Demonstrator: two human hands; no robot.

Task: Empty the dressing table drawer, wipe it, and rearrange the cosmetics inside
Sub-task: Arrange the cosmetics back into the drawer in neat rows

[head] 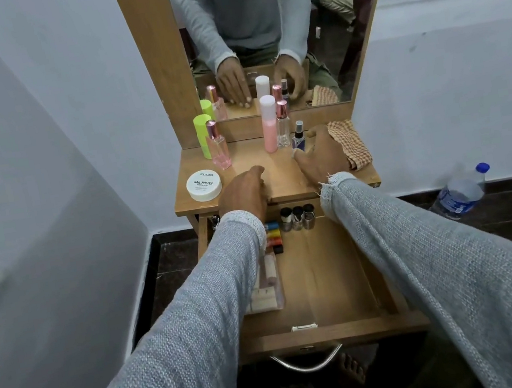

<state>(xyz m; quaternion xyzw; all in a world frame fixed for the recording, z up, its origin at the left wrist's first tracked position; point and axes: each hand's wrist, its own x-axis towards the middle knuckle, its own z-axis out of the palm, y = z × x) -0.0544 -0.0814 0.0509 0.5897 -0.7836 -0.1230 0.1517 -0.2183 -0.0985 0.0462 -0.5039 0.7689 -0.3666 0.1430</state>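
Wooden drawer [326, 283] pulled open, 3 dark-capped bottles [298, 218] upright along its back, coloured polishes [273, 236] left

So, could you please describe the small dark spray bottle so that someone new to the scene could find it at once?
Start at the mirror and drop to the wooden tabletop below it. Right of centre stand three bottles in a row: a tall pink one, a clear one with a rose cap, then the spray bottle. It is the shortest, with a dark cap, beside the right hand.
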